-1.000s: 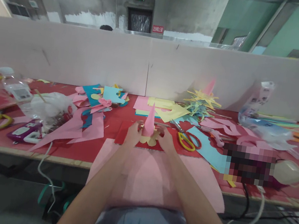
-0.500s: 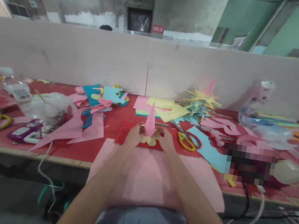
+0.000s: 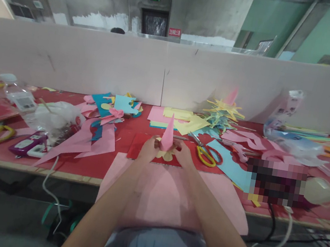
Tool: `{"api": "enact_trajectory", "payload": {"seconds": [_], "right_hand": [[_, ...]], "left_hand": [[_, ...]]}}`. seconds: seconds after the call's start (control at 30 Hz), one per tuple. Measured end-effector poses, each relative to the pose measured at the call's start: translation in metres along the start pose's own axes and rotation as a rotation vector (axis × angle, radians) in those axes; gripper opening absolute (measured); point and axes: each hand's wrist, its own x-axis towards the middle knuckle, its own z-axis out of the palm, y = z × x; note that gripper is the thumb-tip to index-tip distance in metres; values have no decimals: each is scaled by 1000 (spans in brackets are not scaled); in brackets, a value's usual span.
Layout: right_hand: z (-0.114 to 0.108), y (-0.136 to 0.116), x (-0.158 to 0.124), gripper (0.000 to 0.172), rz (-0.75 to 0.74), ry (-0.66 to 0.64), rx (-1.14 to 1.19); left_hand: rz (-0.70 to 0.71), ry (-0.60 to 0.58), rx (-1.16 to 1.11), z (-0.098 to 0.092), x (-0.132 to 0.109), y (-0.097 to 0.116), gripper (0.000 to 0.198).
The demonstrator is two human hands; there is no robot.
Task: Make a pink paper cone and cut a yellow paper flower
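Observation:
A pink paper cone (image 3: 168, 134) stands point up on a pale yellow paper flower shape (image 3: 166, 156), leaning a little to the right. My left hand (image 3: 150, 148) grips the cone's base from the left, fingers curled. From the other side, my right hand (image 3: 183, 152) closes its fingers on the same base. Both lie over a red board (image 3: 137, 145) on the table. Where the cone meets the flower shape is partly hidden by my fingers. Yellow-and-red-handled scissors (image 3: 207, 156) lie just right of my right hand.
Pink paper (image 3: 172, 192) hangs over the table's front edge. Stacked coloured sheets (image 3: 155, 113) lie behind the cone. A fringed paper tree (image 3: 224, 110) stands back right. Paper scraps (image 3: 102, 136), a purple device (image 3: 29, 145) and a plastic bottle (image 3: 18, 92) are leftward.
The cone's tip has shifted slightly right, so it leans a little more. My hands stay around its base, with the right fingers closer in against it.

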Motion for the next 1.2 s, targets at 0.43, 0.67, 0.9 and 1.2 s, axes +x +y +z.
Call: {"api": "enact_trajectory", "payload": {"seconds": [0.43, 0.67, 0.9, 1.2], "right_hand": [[1, 2, 1, 45, 30, -85, -105], [-1, 4, 2, 47, 47, 41, -59], [-1, 6, 1, 38, 59, 69, -20], [-1, 0, -1, 32, 26, 9, -46]], "left_hand": [[27, 29, 44, 2, 2, -6, 44], [14, 152, -52, -4, 3, -2, 49], [-97, 227, -150, -9, 4, -2, 49], [-103, 180, -158, -7, 4, -4, 42]]}}
